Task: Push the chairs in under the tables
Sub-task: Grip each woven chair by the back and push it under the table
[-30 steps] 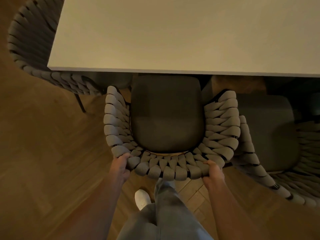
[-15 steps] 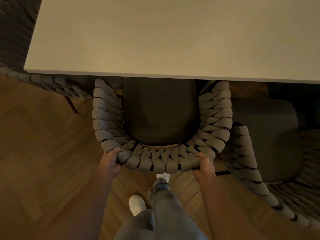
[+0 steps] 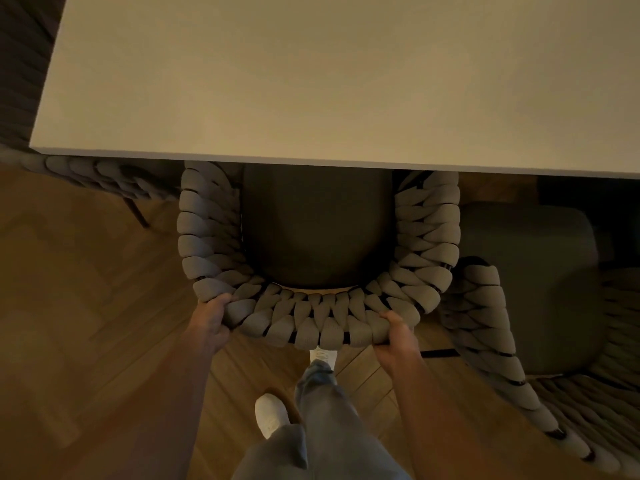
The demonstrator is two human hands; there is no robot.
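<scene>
Gripping woven chair point(image 3: 317, 329) back: left hand point(image 3: 210, 322), right hand point(image 3: 397, 337); pale table point(image 3: 329, 81), herringbone wood floor point(image 3: 79, 306).

Matt smooth pale table point(image 3: 311, 81), thick woven cloth-rope chair point(image 3: 322, 323) back, matt fabric seat, herringbone wood floor point(image 3: 86, 289)

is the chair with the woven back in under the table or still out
Partly in: the chair's front goes under the table edge, but much of its seat and back stay out.

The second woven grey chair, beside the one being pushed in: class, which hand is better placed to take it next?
Probably the right hand: it grips the held woven grey chair on the side nearest the neighbouring woven grey chair; the left hand is farther.
</scene>
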